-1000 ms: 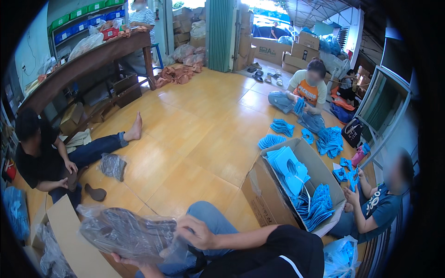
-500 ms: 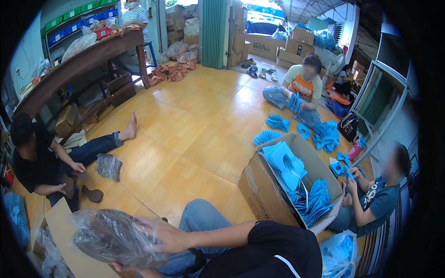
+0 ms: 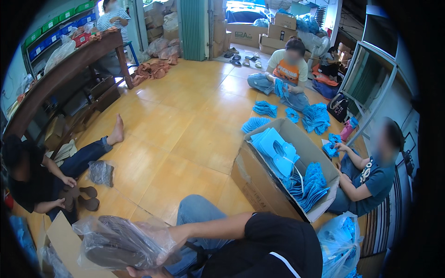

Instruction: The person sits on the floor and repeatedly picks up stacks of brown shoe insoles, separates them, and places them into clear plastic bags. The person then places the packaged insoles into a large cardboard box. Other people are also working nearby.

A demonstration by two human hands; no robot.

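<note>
Low at the left of the head view, a clear plastic bag point(image 3: 109, 243) holds a stack of dark brown, flat, rounded pieces that look like shoe insoles. My right hand point(image 3: 162, 238) grips the bag's near end, fingers partly under the loose plastic and thumb bent around the side. Under the bag, my left hand point(image 3: 139, 272) shows only a few fingertips curled against it; the picture's lower edge cuts off the rest. Beneath the bag stands an open cardboard box point(image 3: 65, 243) with more plastic inside.
A large cardboard box point(image 3: 252, 178) of blue cut pieces point(image 3: 278, 150) stands to my right, near a bag of blue pieces point(image 3: 340, 243). At left, a person point(image 3: 34, 178) handles brown pieces beside another filled bag point(image 3: 101, 173). Two people sit at right among blue stacks point(image 3: 316, 118).
My view has shifted, so the surroundings sit further left and higher. The bag has tilted, showing the stack's layered edges more. At right, a person's hands have moved apart.
</note>
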